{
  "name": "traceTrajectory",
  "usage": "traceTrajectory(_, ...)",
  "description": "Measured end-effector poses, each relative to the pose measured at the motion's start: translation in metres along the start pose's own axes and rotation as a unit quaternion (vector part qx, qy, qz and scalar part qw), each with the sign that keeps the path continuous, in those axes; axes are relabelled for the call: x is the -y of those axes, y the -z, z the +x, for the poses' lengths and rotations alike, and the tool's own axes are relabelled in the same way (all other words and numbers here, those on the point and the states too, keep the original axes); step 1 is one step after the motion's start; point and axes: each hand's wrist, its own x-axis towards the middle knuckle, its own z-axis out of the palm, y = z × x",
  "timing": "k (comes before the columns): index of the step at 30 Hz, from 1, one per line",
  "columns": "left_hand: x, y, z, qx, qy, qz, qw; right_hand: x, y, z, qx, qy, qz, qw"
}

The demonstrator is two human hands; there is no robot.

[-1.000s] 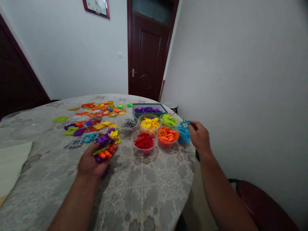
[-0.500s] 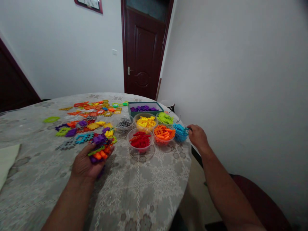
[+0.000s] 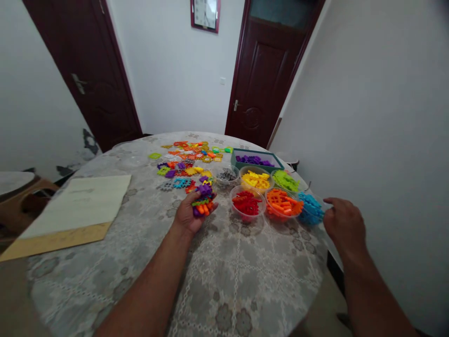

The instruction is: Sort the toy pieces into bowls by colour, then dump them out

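My left hand (image 3: 188, 215) rests on the round table (image 3: 224, 276) and cups a handful of plastic pieces (image 3: 202, 200), purple, orange and green. My right hand (image 3: 343, 223) hovers just right of the clear bowl of blue pieces (image 3: 310, 210), fingers curled, nothing visible in them. Beside that bowl stand bowls of orange pieces (image 3: 282, 203), red pieces (image 3: 247, 204), yellow pieces (image 3: 257, 179), green pieces (image 3: 286, 179) and grey pieces (image 3: 227, 176). A teal tray (image 3: 242, 152) holds purple pieces.
Several loose coloured pieces (image 3: 185, 161) lie spread on the table behind my left hand. A white sheet on a brown board (image 3: 75, 208) lies at the left. Two dark doors (image 3: 266, 79) and a wall clock (image 3: 206, 13) are behind. A wall stands close on the right.
The blue piece pinched in my right hand a second ago is gone from it, and the hand has drawn back from the blue bowl. The camera has swung left and pulled back.
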Motion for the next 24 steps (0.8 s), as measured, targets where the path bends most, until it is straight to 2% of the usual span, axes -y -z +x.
traceTrajectory(3,0.002,-0.001,-0.002,0.004,0.008,0.004,1.000,0.067,0.013,0.004,-0.001,0.052,0.167,0.985)
traceTrajectory(6,0.004,-0.002,-0.004,0.009,0.007,0.009,1.000,0.149,0.022,0.002,0.073,0.116,0.317,0.938)
traceTrajectory(9,0.008,-0.002,-0.004,0.040,0.016,0.020,0.999,0.221,0.020,-0.002,0.123,0.188,0.390,0.893)
traceTrajectory(12,0.011,0.000,-0.002,0.085,0.017,0.015,0.996,0.268,0.006,-0.001,0.162,0.241,0.413,0.863)
traceTrajectory(15,0.013,0.002,0.002,0.096,0.001,0.004,0.995,0.290,-0.010,0.004,0.192,0.271,0.409,0.850)
traceTrajectory(18,0.011,0.005,0.004,0.086,-0.001,0.026,0.996,0.294,-0.017,0.010,0.202,0.274,0.417,0.843)
traceTrajectory(20,0.010,0.007,0.003,0.079,0.003,0.048,0.996,0.291,-0.015,0.015,0.196,0.231,0.435,0.848)
traceTrajectory(22,0.009,0.007,0.002,0.076,0.002,0.063,0.995,0.283,-0.011,0.021,0.190,0.150,0.449,0.860)
traceTrajectory(24,0.008,0.006,0.001,0.069,0.002,0.073,0.995,0.272,-0.008,0.031,0.211,0.072,0.455,0.862)
